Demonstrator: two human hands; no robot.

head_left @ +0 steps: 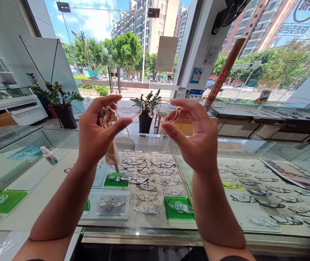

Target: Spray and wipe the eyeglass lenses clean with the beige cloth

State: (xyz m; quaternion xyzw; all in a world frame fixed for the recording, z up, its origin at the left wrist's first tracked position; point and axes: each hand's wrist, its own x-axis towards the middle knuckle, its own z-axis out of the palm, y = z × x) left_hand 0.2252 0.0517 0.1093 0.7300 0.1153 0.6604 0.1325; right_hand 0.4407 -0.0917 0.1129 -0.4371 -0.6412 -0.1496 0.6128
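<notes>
I hold a pair of thin-rimmed eyeglasses (pixel 141 113) up above the glass counter, lenses spread between both hands. My left hand (pixel 100 127) grips one side of the frame with thumb and forefinger. A beige cleaning cloth (pixel 113 154) is tucked in the same hand's curled fingers and hangs down from it. At the other side, my right hand (pixel 195 134) pinches the rim near the hinge with thumb and fingers. Through the clear lenses, the plant and the window behind show.
Below lies a glass display case with several rows of eyeglasses (pixel 146 197) and green cards (pixel 179 208). A white spray bottle (pixel 49 156) stands on the left. Potted plants (pixel 66 116) are beyond the counter. On the right rests a magazine (pixel 293 174).
</notes>
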